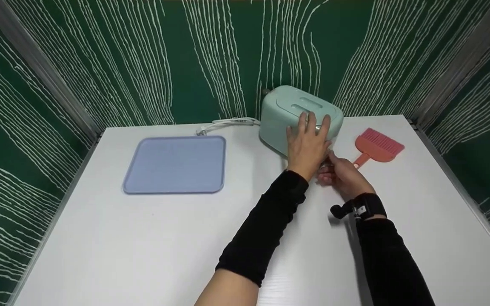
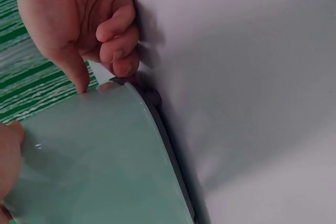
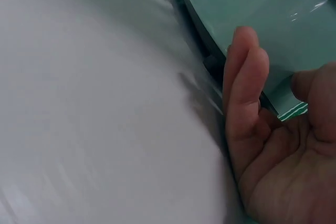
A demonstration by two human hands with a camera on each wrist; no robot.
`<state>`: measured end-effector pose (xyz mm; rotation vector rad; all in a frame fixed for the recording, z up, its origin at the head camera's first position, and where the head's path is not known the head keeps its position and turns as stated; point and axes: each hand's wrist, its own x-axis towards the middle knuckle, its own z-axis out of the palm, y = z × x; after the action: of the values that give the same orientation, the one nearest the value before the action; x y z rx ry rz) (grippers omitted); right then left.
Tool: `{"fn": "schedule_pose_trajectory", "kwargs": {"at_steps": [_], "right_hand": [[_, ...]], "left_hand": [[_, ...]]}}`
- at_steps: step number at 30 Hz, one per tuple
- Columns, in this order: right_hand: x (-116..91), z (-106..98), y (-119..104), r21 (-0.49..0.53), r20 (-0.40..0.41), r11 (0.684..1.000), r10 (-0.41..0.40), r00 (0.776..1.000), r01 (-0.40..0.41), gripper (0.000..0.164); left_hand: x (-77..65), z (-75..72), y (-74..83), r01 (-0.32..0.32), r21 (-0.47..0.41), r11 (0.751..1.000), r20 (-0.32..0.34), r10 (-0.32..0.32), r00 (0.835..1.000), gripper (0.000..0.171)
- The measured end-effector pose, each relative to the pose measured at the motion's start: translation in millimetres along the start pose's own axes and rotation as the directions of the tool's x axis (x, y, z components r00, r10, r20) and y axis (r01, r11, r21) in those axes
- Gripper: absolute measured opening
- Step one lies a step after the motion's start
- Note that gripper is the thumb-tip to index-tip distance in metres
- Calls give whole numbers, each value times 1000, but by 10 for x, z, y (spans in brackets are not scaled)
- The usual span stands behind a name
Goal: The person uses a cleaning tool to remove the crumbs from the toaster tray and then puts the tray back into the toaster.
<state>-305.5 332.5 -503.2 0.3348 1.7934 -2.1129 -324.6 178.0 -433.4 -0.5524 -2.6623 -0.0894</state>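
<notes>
A mint-green toaster (image 1: 272, 119) with two slots on top stands at the back of the white table. My left hand (image 1: 306, 146) lies over its near side, fingers spread and fingertips reaching the top edge. At the toaster's lower right end, my right hand (image 1: 349, 176) grips the corner. In the left wrist view, the right thumb (image 2: 79, 77) presses the toaster's end (image 2: 100, 145) while the other fingers curl by the dark base. The right wrist view shows those fingers (image 3: 247, 77) along the bottom edge; what their tips touch is partly hidden.
A blue-grey tray (image 1: 177, 165) lies on the white table (image 1: 164, 242), left of the toaster. Behind it runs a white cord with a plug (image 1: 202, 131). An orange brush with pink bristles (image 1: 377, 146) lies to the right, near the right hand. Green, white-streaked panels enclose the table.
</notes>
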Motion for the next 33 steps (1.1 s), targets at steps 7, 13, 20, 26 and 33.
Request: {"fn": "schedule_pose_trajectory", "kwargs": {"at_steps": [7, 13, 20, 26, 33], "right_hand": [[5, 13, 3, 113, 21, 994, -1, 1000, -2, 44], [35, 20, 25, 96, 31, 995, -28, 999, 25, 41], [38, 25, 27, 93, 20, 996, 16, 1000, -17, 44], [12, 14, -7, 140, 19, 989, 38, 999, -41, 40], [16, 7, -38, 172, 33, 984, 48, 998, -53, 41]], "left_hand": [[7, 24, 13, 6, 31, 1000, -8, -5, 1000, 64], [-8, 55, -2, 19, 41, 999, -22, -18, 1000, 63], [-31, 82, 4, 22, 35, 999, 3, -22, 1000, 63], [-28, 92, 7, 10, 60, 998, -74, -6, 997, 63], [-12, 101, -4, 9, 77, 997, -86, -2, 996, 62]]}}
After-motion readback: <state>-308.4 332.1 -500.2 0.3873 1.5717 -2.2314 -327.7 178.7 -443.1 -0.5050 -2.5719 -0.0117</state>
